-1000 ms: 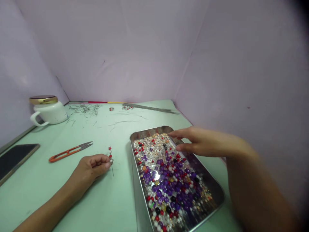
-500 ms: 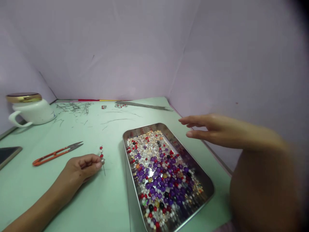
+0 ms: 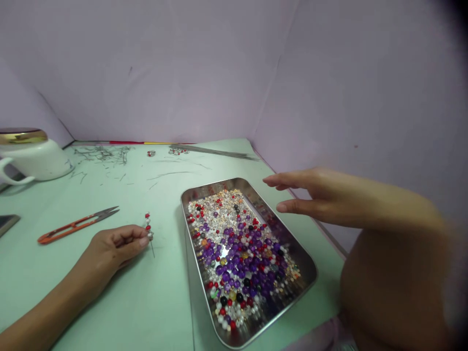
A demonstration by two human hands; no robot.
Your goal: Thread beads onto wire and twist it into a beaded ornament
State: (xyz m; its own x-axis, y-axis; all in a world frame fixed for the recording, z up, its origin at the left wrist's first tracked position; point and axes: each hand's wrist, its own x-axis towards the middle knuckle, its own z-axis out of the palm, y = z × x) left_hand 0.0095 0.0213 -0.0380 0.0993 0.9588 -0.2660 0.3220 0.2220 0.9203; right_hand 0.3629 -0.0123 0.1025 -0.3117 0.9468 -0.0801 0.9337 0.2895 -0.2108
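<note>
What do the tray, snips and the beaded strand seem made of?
Tray: polished metal, likely steel; it mirrors the loose beads. Snips: dull grey blades look like metal; orange handles could be painted metal or plastic. Beaded strand: its thin, straight grey tail suggests metal wire; its red and white beads are too small to judge.

Mug (image 3: 49,161): topped by gold lid (image 3: 24,137), cropped at left edge | phone (image 3: 8,223): mostly cut off, set nearer | snips (image 3: 74,225): laid on table (image 3: 153,302), tips pointed right | walls (image 3: 204,73): coloured pale lilac

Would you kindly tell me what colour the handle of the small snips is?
The snips' handle is orange; it shows best in the head view.
</note>
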